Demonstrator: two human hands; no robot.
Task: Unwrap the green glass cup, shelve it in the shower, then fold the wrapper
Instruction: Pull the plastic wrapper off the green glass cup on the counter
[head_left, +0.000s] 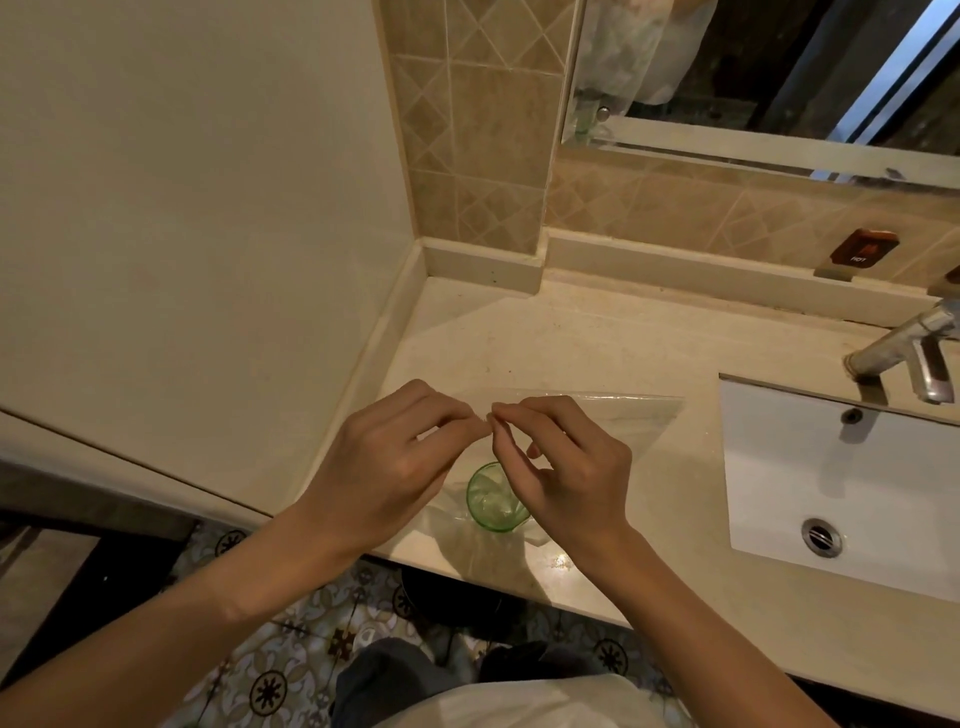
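Observation:
The green glass cup (492, 500) stands upright on the beige counter (545, 338) near its front edge, seen from above, inside a clear plastic wrapper (623, 418). The wrapper spreads flat to the right of the cup. My left hand (387, 462) and my right hand (563, 462) hover just above the cup. Their fingertips meet and pinch the wrapper's top edge between them. My right hand covers part of the cup's right rim.
A white sink basin (831, 483) with a metal drain is set into the counter at the right, a chrome tap (914, 345) behind it. A mirror (753, 67) hangs above on the tiled wall. A plain wall bounds the counter at the left. Patterned floor tiles lie below.

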